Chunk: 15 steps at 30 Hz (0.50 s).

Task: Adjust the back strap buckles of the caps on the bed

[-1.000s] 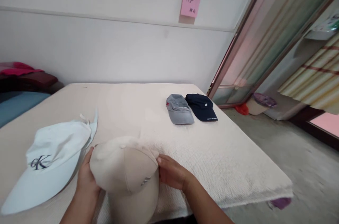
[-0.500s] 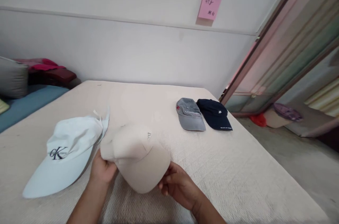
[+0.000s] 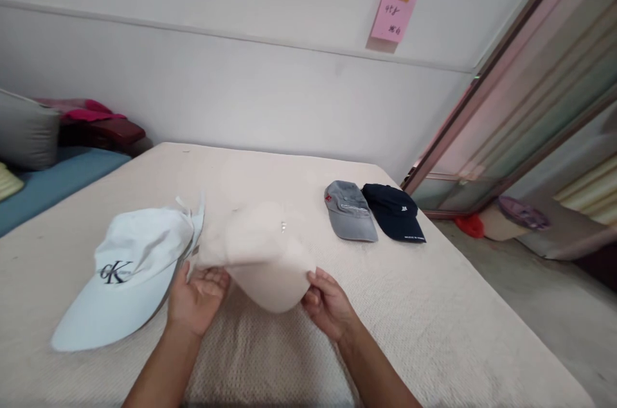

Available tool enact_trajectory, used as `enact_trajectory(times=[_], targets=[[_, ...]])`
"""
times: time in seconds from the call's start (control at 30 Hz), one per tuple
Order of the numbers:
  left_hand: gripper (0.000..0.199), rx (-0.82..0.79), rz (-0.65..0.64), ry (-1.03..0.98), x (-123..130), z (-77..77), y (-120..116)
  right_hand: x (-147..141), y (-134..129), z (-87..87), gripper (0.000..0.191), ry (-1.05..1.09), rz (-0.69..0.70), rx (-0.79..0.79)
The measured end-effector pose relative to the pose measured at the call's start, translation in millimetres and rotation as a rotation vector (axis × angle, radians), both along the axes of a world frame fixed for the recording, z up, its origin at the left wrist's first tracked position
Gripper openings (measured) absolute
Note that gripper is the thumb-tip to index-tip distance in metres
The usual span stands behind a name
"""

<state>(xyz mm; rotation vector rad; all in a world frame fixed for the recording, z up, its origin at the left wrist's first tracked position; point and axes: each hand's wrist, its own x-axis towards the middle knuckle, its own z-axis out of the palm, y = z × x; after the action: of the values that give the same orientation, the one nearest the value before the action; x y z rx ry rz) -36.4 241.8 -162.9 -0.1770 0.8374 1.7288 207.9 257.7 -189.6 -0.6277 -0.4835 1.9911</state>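
A beige baseball cap [image 3: 258, 238], slightly blurred, is between my two hands above the bed, its brim pointing toward me and to the right. My left hand [image 3: 197, 299] is palm up at the cap's rear left edge, fingers curled under the rim and thumb apart. Fingers of my right hand [image 3: 328, 302] pinch the right edge of the brim. Close by on the left lies a large white cap [image 3: 139, 241] with black "CK" lettering and loose straps. Farther off, a grey cap [image 3: 351, 210] and a navy cap [image 3: 393, 209] lie side by side.
A cream textured bedspread [image 3: 434, 324] covers the bed, which meets a pale wall [image 3: 216, 87]. A pink note [image 3: 393, 16] is taped there. Grey and blue cushions [image 3: 29, 128] are at far left. Beyond the right edge are the floor and a sliding door [image 3: 501, 87].
The beige cap has moved away from me and slightly right, its brim tipping flatter. My left palm has turned upward, its grip looser; my right hand has risen along the brim.
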Motion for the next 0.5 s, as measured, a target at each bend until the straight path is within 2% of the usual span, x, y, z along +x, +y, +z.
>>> enact_trajectory(times=[0.13,0.27,0.37,0.5], targets=[[0.022,-0.036,-0.2,-0.021,1,-5.8,-4,2,30,29.5,0.027,0.008,-0.184,0.075],[0.017,-0.037,-0.275,0.006,8,-7.2,-5,7,79,49.2,0.029,-0.059,-0.4,0.086],[0.019,-0.061,-0.285,-0.004,12,-6.0,-4,9,117,42.7,0.024,-0.103,-0.478,0.036],[0.019,-0.053,-0.287,-0.018,15,-4.7,-3,6,143,10.7,0.021,-0.175,-0.498,-0.104]])
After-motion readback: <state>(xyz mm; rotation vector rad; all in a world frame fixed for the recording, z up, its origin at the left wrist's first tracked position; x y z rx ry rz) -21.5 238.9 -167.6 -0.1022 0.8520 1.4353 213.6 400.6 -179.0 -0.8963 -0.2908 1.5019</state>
